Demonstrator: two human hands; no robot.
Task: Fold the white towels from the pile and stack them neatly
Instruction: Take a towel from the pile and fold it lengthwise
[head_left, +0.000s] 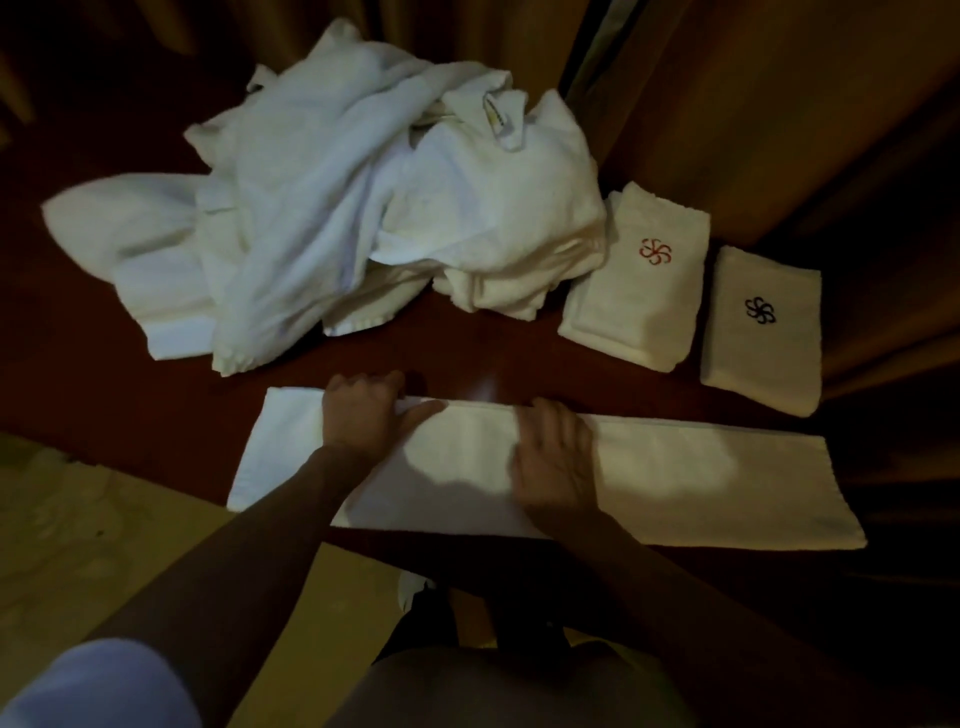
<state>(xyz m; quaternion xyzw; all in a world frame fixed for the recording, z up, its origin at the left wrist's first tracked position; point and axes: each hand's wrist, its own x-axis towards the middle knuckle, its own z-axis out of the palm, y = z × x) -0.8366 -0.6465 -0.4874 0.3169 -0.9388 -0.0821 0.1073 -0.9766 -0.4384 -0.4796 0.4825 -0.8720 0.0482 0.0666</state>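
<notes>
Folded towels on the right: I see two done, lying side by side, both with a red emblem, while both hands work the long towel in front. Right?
Not quite. The head view shows only the nearer-to-pile folded towel has a red emblem; the outer folded towel has a dark one. The rest holds: they lie side by side, and the left hand and right hand are on the long towel.

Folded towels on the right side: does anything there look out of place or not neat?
Yes. The towel with the red emblem and the towel with the dark emblem lie side by side on the table, not stacked, and each sits at its own slight angle. The pile also leans against the red-emblem one.
</notes>
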